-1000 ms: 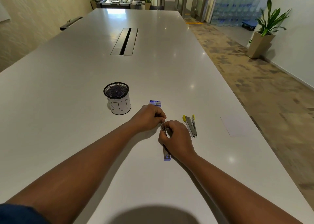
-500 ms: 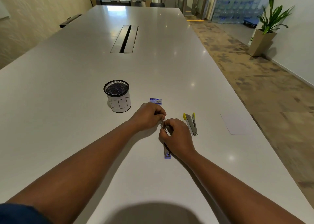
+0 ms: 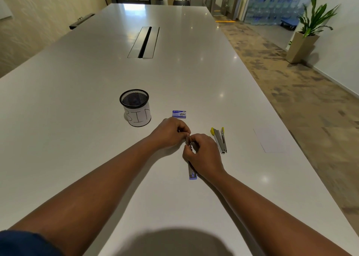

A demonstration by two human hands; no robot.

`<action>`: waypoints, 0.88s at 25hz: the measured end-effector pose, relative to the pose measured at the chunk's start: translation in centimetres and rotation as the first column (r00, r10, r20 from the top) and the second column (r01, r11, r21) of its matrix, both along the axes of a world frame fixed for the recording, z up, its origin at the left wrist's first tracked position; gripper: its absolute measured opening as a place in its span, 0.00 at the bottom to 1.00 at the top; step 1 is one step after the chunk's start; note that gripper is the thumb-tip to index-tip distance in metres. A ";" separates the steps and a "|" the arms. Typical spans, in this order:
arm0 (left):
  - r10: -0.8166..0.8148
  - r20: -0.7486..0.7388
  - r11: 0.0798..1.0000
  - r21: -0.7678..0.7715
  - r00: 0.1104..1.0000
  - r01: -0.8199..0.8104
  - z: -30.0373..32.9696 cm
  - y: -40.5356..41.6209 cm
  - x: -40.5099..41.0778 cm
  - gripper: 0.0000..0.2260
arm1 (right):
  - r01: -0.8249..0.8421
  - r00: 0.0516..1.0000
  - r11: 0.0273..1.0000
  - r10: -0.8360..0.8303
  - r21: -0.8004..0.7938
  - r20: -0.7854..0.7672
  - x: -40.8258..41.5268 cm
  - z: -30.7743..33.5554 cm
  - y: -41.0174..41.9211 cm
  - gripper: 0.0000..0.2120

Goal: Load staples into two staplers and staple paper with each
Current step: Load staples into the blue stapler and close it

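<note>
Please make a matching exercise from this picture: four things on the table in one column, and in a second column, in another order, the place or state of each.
Things
1. mesh cup
2. staple box
3. yellow stapler
4. sheet of paper

Places or states
A. farthest right, near the table edge
B. lies open, untouched, right of the hands
C. just beyond the left hand
D. stands upright, with BIN written on it

Pairs: 1-D, 2-C, 3-B, 4-A
</note>
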State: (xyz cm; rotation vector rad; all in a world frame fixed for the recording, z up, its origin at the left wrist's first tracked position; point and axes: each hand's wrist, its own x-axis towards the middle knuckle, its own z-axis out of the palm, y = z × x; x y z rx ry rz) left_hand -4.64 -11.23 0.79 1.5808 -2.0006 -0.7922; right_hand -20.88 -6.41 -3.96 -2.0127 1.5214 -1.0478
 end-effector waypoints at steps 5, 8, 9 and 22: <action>0.032 -0.115 0.998 0.061 0.993 -0.025 -0.3 0.1 0.1 0.05 | 0.005 1.000 1.000 -0.005 0.002 0.002 0.0 0.1 0.2 0.07; 0.119 -0.215 0.983 0.162 0.969 -0.084 -0.4 0.1 0.2 0.16 | 0.010 1.000 1.000 -0.010 0.003 0.001 0.0 0.3 0.2 0.08; 0.147 -0.250 0.972 0.215 0.957 -0.093 -0.3 0.1 0.1 0.20 | 0.013 1.000 1.000 -0.013 0.003 0.004 0.1 0.3 0.3 0.09; 0.460 -0.384 0.836 0.490 0.801 -0.246 1.0 -0.9 -1.5 0.06 | 0.028 0.999 0.999 -0.030 0.044 0.044 0.1 0.5 0.3 0.06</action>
